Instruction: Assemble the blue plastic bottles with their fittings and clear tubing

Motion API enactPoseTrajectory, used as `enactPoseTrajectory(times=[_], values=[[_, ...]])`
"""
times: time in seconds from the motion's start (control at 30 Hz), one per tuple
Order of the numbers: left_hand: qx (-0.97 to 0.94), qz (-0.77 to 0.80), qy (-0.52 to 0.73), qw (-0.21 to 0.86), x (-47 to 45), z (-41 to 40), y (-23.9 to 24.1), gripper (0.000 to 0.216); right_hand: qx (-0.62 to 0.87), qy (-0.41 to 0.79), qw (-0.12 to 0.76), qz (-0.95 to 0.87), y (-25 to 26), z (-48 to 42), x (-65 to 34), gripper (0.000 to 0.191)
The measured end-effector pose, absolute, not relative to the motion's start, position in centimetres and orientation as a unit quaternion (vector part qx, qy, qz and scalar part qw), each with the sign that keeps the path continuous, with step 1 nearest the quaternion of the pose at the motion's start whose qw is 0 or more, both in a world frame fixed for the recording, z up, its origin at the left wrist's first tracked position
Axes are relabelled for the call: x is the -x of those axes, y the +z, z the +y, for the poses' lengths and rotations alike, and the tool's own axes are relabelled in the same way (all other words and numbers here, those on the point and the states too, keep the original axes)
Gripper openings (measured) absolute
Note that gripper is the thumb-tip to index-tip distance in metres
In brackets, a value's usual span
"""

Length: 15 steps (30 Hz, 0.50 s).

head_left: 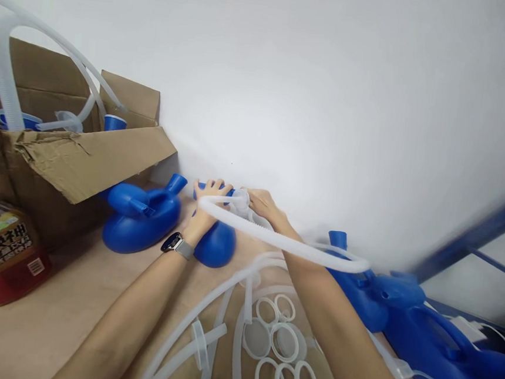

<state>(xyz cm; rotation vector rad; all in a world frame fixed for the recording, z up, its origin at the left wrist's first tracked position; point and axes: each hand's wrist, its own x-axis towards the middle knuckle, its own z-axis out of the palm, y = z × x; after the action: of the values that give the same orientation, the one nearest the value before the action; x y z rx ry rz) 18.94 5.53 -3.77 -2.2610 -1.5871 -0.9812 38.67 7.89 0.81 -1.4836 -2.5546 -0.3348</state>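
My left hand (211, 199), a watch on its wrist, is wrapped over the upper part of a blue plastic urinal bottle (216, 244) beside the wall. A translucent cap (240, 199) sits at the end of the bottle's neck, and my right hand (263, 204) pinches it from the right side. Whether the cap is fully seated cannot be seen. A white corrugated hose (274, 238) loops in front of both hands and across my right forearm. My left fingers partly hide the bottle's handle.
Left stand a cardboard box (100, 161) with hoses, another blue bottle (141, 227) and a jug with red liquid (2, 262). Below lie white rings (285, 343) and loose tubing (186, 313). More blue bottles (434, 341) lie right, near a blue metal rail (478, 239).
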Motion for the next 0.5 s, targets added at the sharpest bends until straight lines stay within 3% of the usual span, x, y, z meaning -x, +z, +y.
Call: enactPoseTrajectory(times=[0.23,0.5], values=[[0.762,-0.542,-0.342,0.092,-19.3,5.6,-3.7,0.032,0.433,-0.111,0.042,-0.894,3.6,9.7,-39.8,0.041],[0.755,-0.575,-0.295,0.108,-19.4,4.1,-2.9,0.035,0.546,-0.132,0.113,-0.82,-1.0,8.6,-38.4,0.039]])
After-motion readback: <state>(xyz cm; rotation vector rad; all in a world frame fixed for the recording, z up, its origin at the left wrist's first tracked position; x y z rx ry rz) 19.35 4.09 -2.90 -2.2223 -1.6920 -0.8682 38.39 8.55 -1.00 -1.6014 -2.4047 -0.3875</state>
